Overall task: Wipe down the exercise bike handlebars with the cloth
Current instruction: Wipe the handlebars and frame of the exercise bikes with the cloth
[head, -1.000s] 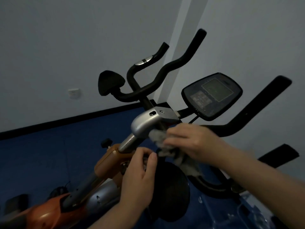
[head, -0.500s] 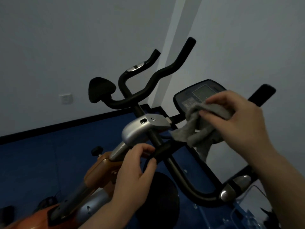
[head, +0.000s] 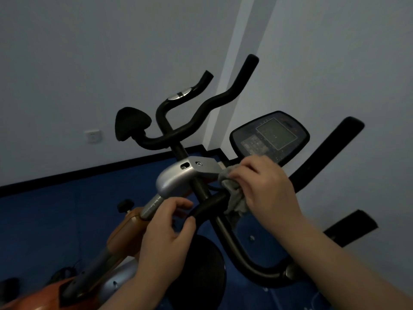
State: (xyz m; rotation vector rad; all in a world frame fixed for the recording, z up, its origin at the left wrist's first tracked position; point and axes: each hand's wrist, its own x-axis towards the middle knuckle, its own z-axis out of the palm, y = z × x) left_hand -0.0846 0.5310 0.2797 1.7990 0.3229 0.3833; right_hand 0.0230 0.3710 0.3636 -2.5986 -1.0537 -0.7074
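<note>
The black handlebars (head: 201, 117) of an exercise bike rise from a silver bracket (head: 178, 177) at the frame's centre. My right hand (head: 266, 189) holds a grey cloth (head: 234, 198) and presses it around the near black bar just right of the bracket. My left hand (head: 167, 233) is curled around the same bar's black foam grip (head: 210, 206) below the bracket. The bar's lower loop (head: 243, 258) curves down to the right.
A black console (head: 270, 137) with a display sits right of the bracket. The orange bike frame (head: 125, 233) runs down to the left. A round black pad (head: 201, 276) lies below my left hand. Grey walls and a blue floor surround the bike.
My right hand has come down from the console with the cloth and now presses it on the bar next to the bracket. My left hand keeps its grip on the bar.
</note>
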